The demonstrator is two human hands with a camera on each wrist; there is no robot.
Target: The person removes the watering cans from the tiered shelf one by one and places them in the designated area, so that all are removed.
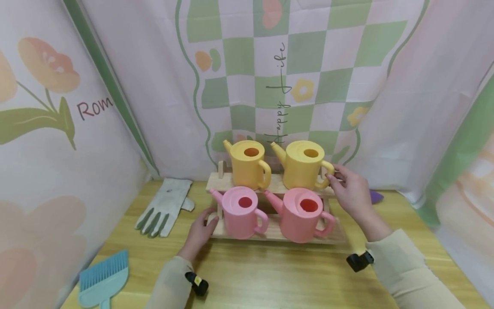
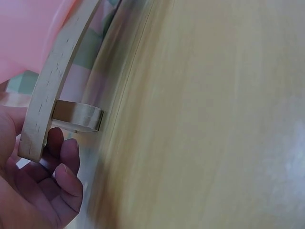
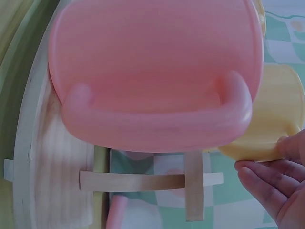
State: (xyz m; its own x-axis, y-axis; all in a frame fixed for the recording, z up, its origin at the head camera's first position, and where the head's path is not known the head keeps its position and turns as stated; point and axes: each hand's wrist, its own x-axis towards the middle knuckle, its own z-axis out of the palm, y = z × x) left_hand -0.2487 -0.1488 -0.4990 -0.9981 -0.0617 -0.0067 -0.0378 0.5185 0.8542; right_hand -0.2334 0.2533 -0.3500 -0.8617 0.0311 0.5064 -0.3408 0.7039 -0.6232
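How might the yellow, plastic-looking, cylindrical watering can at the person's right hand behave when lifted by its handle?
The yellow cylindrical watering can is probably stiff, given its crisp, moulded-looking shape. It is likely light for its size, as the top opening suggests a hollow body. With the handle opposite the spout, it may tip spout downward.

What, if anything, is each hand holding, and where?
Right hand: the right yellow watering can, by its handle. Left hand: the wooden stand, by its lower board's left end.
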